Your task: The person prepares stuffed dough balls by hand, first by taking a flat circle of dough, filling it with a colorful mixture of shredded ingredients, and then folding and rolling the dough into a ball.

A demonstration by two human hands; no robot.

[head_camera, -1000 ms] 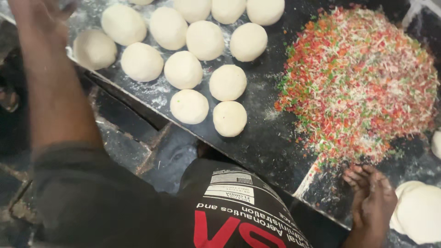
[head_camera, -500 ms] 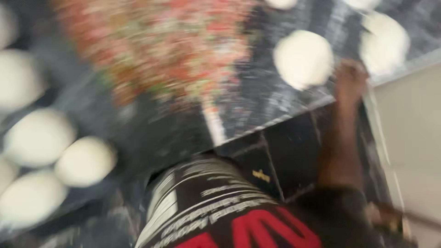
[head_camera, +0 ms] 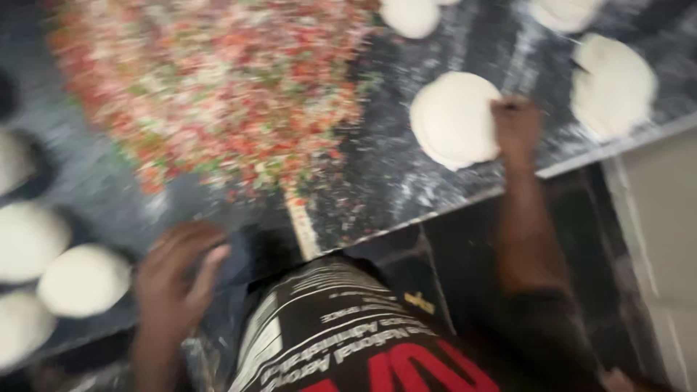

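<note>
Flattened dough disc [head_camera: 454, 118], pale and round, on the dark floured counter [head_camera: 406, 181], right at the fingertips of the right hand [head_camera: 515, 125], which presses on the disc's near-right rim with fingers bent down; not gripping, only touching, though blur hides the exact finger positions. Just beyond that hand, to its right, a second flattened disc [head_camera: 613, 86] close to the counter's metal edge [head_camera: 617, 145], which runs slantwise beneath the right wrist. Past the edge, dark tiled wall and a pale surface at far right. Further out from the right hand, two more dough pieces [head_camera: 410, 14] cut off by the top of the view. Between the two hands, a broad heap of chopped red, green and white filling [head_camera: 210, 87], taking up most of the counter and leaving only a narrow bare strip of floured surface beside the disc. Left hand [head_camera: 178, 279] low and near the body, fingers loosely spread and holding nothing, hovering at the near counter edge; contact with the surface impossible to tell through motion blur. Just left of that hand, round dough balls [head_camera: 83, 279], several cut off by the left border. Below both hands, a black printed shirt [head_camera: 348, 341], partly out of view.
</note>
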